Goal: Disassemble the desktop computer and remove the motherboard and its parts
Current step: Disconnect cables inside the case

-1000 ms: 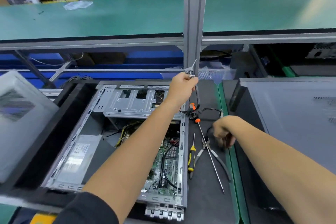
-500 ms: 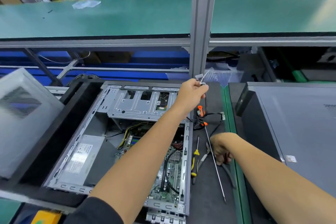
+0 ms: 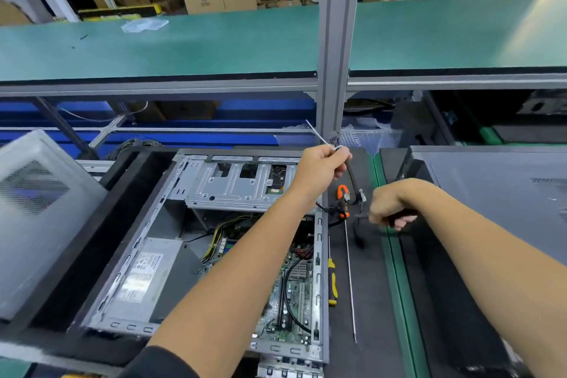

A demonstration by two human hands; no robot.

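Computer case (image 3: pixel 171 242): lies open on its side on the dark mat, under my left forearm.
Motherboard (image 3: pixel 294 294): still inside the case, at its right end, cables over it.
My left hand (image 3: pixel 320 164): raised over the case's top right corner, fingers curled, pinching a white cable tie (image 3: pixel 319 136) with a black cable (image 3: pixel 351 173) hanging from it.
My right hand (image 3: pixel 388 209): fist closed round a dark handle; the tool itself I cannot make out.
Screwdrivers: a long thin one (image 3: pixel 349 279) and a yellow-handled one (image 3: pixel 332 281) lie just right of the case.
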